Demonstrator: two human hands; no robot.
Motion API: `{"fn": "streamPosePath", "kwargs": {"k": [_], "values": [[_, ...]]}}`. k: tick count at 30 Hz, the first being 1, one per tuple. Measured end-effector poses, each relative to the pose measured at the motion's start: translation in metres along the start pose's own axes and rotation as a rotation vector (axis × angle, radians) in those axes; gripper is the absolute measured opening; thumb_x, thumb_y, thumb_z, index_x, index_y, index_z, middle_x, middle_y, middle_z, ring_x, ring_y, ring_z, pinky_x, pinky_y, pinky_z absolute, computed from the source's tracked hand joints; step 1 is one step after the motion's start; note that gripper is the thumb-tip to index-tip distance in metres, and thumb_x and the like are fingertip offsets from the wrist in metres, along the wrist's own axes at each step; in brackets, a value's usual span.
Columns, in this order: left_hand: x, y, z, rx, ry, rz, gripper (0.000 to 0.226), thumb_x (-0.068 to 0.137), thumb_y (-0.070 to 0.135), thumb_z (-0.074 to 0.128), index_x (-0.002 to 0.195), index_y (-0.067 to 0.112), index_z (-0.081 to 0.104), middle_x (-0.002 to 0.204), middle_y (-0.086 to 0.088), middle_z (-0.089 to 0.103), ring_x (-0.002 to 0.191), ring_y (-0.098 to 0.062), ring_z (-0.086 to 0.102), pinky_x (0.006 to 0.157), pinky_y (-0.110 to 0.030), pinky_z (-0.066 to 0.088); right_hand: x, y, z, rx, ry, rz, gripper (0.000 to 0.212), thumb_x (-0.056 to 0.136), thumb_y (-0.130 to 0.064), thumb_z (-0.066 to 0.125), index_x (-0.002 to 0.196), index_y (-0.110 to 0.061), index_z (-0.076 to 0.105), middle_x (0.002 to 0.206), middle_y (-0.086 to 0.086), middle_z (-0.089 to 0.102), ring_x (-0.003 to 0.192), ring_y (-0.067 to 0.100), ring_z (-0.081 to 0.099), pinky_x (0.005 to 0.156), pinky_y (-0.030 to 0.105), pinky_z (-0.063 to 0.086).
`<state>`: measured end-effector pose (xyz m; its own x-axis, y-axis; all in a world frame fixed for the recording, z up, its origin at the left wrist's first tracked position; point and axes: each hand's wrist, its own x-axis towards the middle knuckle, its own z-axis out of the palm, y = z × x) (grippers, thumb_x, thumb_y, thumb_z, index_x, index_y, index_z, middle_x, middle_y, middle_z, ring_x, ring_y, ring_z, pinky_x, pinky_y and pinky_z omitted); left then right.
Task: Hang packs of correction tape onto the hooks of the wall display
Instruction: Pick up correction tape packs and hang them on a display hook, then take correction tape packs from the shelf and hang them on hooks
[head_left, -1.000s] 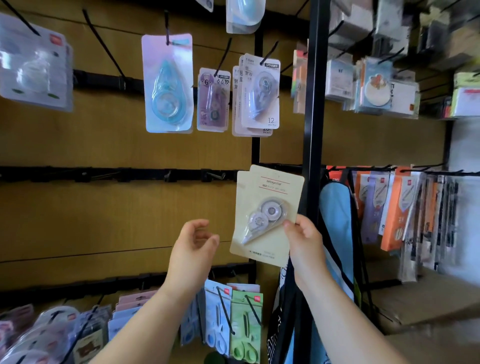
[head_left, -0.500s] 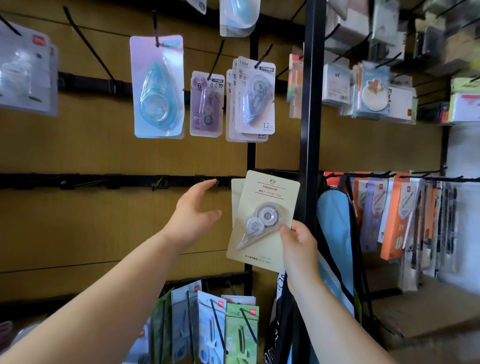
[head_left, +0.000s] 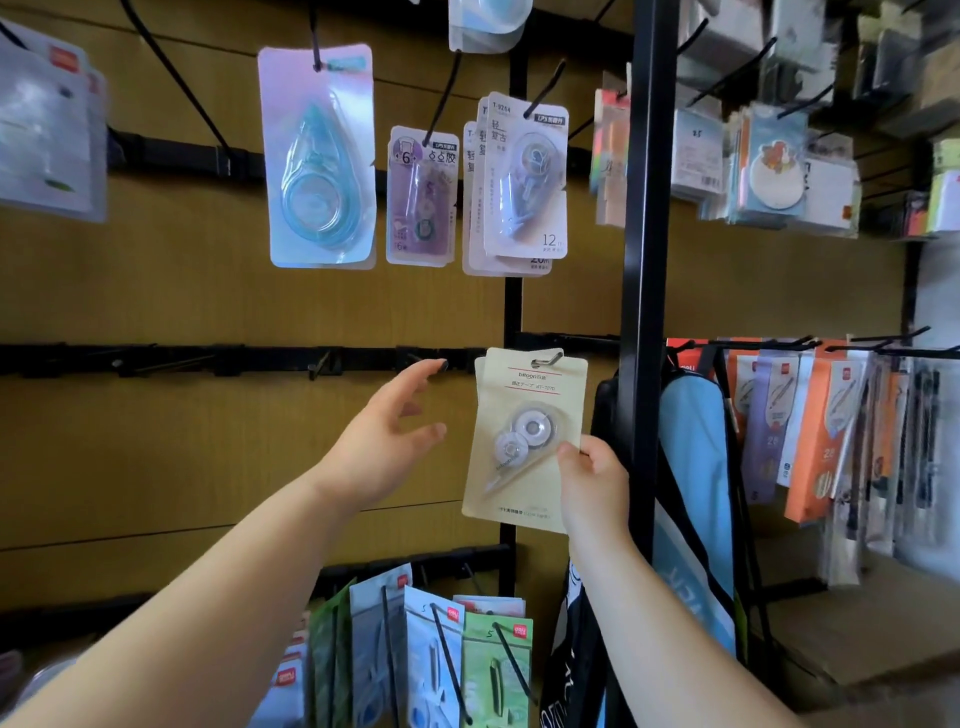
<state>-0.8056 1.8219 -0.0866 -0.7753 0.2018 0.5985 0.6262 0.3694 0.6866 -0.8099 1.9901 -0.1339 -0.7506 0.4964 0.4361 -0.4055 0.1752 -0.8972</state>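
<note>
My right hand (head_left: 592, 478) pinches the lower right edge of a beige correction tape pack (head_left: 524, 436), with a second beige pack just behind it. The packs are upright in front of the wooden wall display, their hang slot at the level of the middle black rail (head_left: 208, 358). My left hand (head_left: 387, 431) is spread, its fingertips reaching up to a short hook (head_left: 441, 361) on that rail, just left of the packs. Other tape packs hang on the upper row: a blue teardrop one (head_left: 319, 161), a purple one (head_left: 422, 197), a white stack (head_left: 522, 182).
A black upright post (head_left: 647, 208) stands right of the packs. Beyond it hang a blue bag (head_left: 691, 457), orange packs (head_left: 821, 426) and sticky notes (head_left: 774, 166). Green and blue packs (head_left: 457, 660) hang on the bottom row. Several bare hooks line the middle rail.
My left hand has risen from waist height to the hook on the middle rail. My right hand has carried the beige packs slightly up and closer to the rail.
</note>
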Motion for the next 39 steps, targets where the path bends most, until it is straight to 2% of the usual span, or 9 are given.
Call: {"fn": "streamPosePath", "kwargs": {"k": [6, 9, 13, 17, 22, 28, 33, 36, 39], "values": [[0.005, -0.008, -0.008, 0.071, -0.061, 0.032, 0.055, 0.09, 0.009, 0.05, 0.134, 0.038, 0.033, 0.123, 0.011, 0.039, 0.115, -0.004, 0.039, 0.076, -0.016, 0.04, 0.024, 0.005, 0.018, -0.03, 0.041, 0.025, 0.015, 0.094, -0.009, 0.038, 0.081, -0.012, 0.046, 0.068, -0.007, 0.046, 0.065, 0.013, 0.043, 0.06, 0.025, 0.037], [0.006, -0.01, -0.007, 0.071, -0.069, 0.049, 0.054, 0.09, 0.008, 0.049, 0.126, 0.044, 0.031, 0.121, 0.009, 0.04, 0.112, -0.004, 0.04, 0.073, -0.014, 0.04, 0.037, 0.008, 0.027, -0.084, 0.048, 0.015, 0.024, 0.093, -0.007, 0.036, 0.07, -0.012, 0.044, 0.065, -0.007, 0.043, 0.06, 0.012, 0.039, 0.051, 0.023, 0.03], [0.007, -0.009, -0.006, 0.058, -0.074, 0.039, 0.057, 0.09, 0.008, 0.049, 0.133, 0.04, 0.029, 0.115, 0.007, 0.045, 0.109, -0.009, 0.046, 0.076, -0.017, 0.039, 0.042, 0.014, 0.033, -0.088, 0.077, 0.017, 0.017, 0.092, -0.007, 0.036, 0.09, -0.006, 0.052, 0.074, -0.001, 0.051, 0.069, 0.018, 0.045, 0.051, 0.021, 0.032], [0.003, -0.008, -0.007, 0.047, -0.08, 0.03, 0.062, 0.089, 0.01, 0.051, 0.138, 0.037, 0.025, 0.112, 0.007, 0.046, 0.105, -0.009, 0.048, 0.067, -0.009, 0.042, 0.032, 0.018, 0.031, -0.004, 0.047, 0.093, 0.03, 0.091, -0.007, 0.041, 0.121, -0.003, 0.046, 0.109, 0.01, 0.057, 0.09, 0.018, 0.049, 0.074, 0.028, 0.041], [-0.024, -0.014, -0.008, 0.009, -0.03, -0.005, 0.055, 0.088, 0.009, 0.054, 0.134, 0.027, 0.033, 0.098, 0.012, 0.052, 0.092, -0.003, 0.052, 0.061, -0.006, 0.044, 0.008, 0.022, 0.013, 0.007, 0.014, 0.111, 0.045, 0.089, -0.003, 0.047, 0.132, -0.007, 0.036, 0.131, 0.01, 0.046, 0.106, 0.018, 0.047, 0.085, 0.027, 0.039], [-0.088, -0.026, -0.022, 0.01, -0.041, -0.115, 0.018, 0.088, 0.01, 0.054, 0.097, 0.025, 0.056, 0.088, 0.01, 0.062, 0.085, -0.005, 0.058, 0.069, -0.007, 0.041, -0.041, 0.024, 0.0, -0.151, -0.055, 0.108, 0.038, 0.087, -0.001, 0.048, 0.125, -0.003, 0.046, 0.125, 0.009, 0.05, 0.11, 0.021, 0.048, 0.086, 0.024, 0.035], [-0.159, -0.04, -0.032, -0.039, -0.027, -0.231, 0.026, 0.088, 0.004, 0.052, 0.078, 0.028, 0.057, 0.074, 0.007, 0.064, 0.065, 0.002, 0.061, 0.062, -0.009, 0.045, -0.099, 0.034, -0.002, -0.249, -0.214, 0.161, 0.029, 0.089, -0.005, 0.045, 0.117, -0.007, 0.052, 0.116, 0.005, 0.055, 0.096, 0.018, 0.052, 0.088, 0.031, 0.044], [-0.205, -0.065, -0.038, -0.065, -0.029, -0.311, 0.031, 0.087, -0.002, 0.051, 0.075, 0.026, 0.058, 0.059, 0.01, 0.064, 0.054, 0.011, 0.059, 0.058, -0.002, 0.044, -0.137, 0.049, 0.002, -0.259, -0.294, 0.179, 0.023, 0.09, -0.006, 0.047, 0.111, -0.006, 0.055, 0.101, 0.002, 0.053, 0.092, 0.016, 0.051, 0.08, 0.026, 0.04], [-0.251, -0.097, -0.038, -0.064, -0.016, -0.404, 0.034, 0.084, -0.005, 0.054, 0.071, 0.026, 0.06, 0.049, 0.018, 0.065, 0.054, 0.004, 0.059, 0.062, -0.006, 0.044, -0.176, 0.071, 0.008, -0.276, -0.422, 0.219, 0.015, 0.089, -0.003, 0.048, 0.099, -0.006, 0.058, 0.089, 0.0, 0.055, 0.081, 0.015, 0.055, 0.068, 0.016, 0.044]]}}
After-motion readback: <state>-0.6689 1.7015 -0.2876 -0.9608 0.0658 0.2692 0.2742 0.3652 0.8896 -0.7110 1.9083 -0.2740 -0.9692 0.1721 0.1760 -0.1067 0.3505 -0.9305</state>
